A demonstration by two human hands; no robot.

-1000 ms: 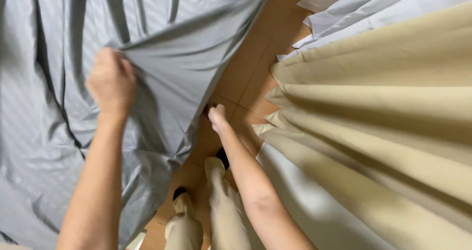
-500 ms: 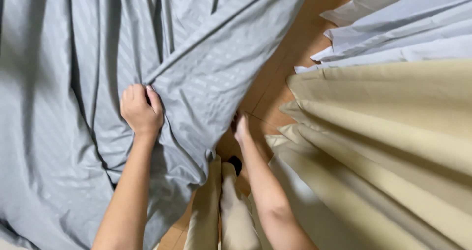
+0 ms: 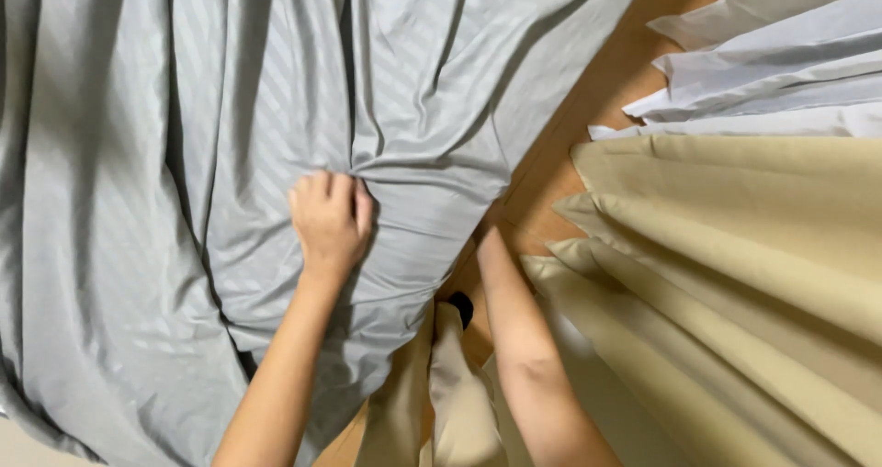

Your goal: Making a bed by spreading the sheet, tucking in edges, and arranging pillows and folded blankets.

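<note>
Gripping entry, head view.

Sheet (image 3: 184,155): grey, faintly striped, filling the left and centre of the frame. Folds run from the top edge down and converge at centre, where the cloth is bunched. Its right border runs diagonally from upper right to lower centre.

Left hand (image 3: 329,219): centre of frame, fingers curled shut on a gathered ridge of the sheet. Creases fan out from the fist, which suggests the cloth is under pull there.

Right hand (image 3: 489,237): just right of centre, at the sheet's right border. Fingers are tucked under the cloth edge and hidden, so whether they are closed on it cannot be told. The placement looks suited to holding the border while the other hand draws slack.

Floor (image 3: 597,109): brown wood, a narrow diagonal strip between sheet and curtain; the only bare ground in view, widest at upper right.

Curtain (image 3: 735,247): beige, deep pleats, filling the lower right, close beside the right forearm. Little room on that side.

White cloth (image 3: 763,63): pale pleated panels, upper right, above the curtain.

Trousers (image 3: 459,393): beige, bottom centre, between the forearms.
</note>
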